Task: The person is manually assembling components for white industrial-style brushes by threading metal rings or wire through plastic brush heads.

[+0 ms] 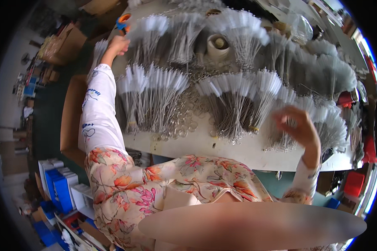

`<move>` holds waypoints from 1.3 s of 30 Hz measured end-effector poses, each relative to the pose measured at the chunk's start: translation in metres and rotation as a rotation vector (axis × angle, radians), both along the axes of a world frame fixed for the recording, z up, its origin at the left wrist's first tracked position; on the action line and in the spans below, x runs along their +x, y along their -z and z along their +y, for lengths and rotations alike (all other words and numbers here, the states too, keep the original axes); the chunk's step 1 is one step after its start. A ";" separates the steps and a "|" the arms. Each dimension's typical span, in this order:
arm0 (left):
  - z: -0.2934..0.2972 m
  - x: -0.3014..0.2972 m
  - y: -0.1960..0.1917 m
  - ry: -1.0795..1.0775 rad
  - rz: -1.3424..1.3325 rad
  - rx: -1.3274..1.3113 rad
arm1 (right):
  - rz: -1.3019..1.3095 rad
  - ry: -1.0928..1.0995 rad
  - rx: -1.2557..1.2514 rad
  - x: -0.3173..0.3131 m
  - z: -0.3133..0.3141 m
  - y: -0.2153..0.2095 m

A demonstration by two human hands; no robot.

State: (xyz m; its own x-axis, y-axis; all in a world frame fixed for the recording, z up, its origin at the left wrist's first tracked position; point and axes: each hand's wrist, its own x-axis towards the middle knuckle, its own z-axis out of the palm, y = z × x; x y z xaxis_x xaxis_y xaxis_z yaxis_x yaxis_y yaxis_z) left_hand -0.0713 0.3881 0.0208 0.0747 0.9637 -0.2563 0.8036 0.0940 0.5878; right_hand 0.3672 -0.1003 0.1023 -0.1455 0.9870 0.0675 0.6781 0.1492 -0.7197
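Counter (180, 147), pale, its near edge running just before the person's floral shirt (205, 171); a narrow strip along that edge gives sideways room. Right hand (297, 127), over the counter's right part: grip half curled, fingers bent and blurred; whether it has hold of anything small, one cannot tell. Right bundle (276, 138), wire-stemmed brushes with white bristles: at and just left of the right hand, which is much the nearer of the two; long axis runs roughly away from the person, ring ends toward the near edge, bristles farther off. Middle bundle (238, 98), same make, fanned: left of the right hand, ring ends also nearward. Rings (182, 123), metal, loose, many: in the gap between middle bundle and left bundle (148, 90). Carton (73, 121), brown, open: beyond the counter's left side, bounding that flank. Left hand (118, 44), arm outstretched, at the far left: grip closed round a tool (123, 23), orange and blue, which projects beyond the fist, away from the person. White cylinder (218, 48), hollow-topped: among the far bundles, which leave little room there.
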 end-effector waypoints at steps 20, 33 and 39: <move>-0.073 0.097 -0.068 0.181 -0.494 0.459 | 0.018 0.505 0.056 0.049 0.258 0.070; -0.047 0.151 0.004 0.563 0.011 0.552 | -0.790 0.650 0.896 0.293 0.175 0.020; -0.048 0.128 -0.025 0.450 -0.244 0.695 | -0.553 1.103 0.034 0.277 0.120 0.066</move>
State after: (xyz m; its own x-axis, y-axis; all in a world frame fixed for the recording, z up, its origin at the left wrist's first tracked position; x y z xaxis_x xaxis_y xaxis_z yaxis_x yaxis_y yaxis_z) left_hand 0.0570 0.3399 0.0458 0.4635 0.7616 0.4530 0.5219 -0.6478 0.5550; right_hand 0.6438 0.0197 0.0365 0.7465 0.5992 0.2895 0.6652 -0.6823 -0.3033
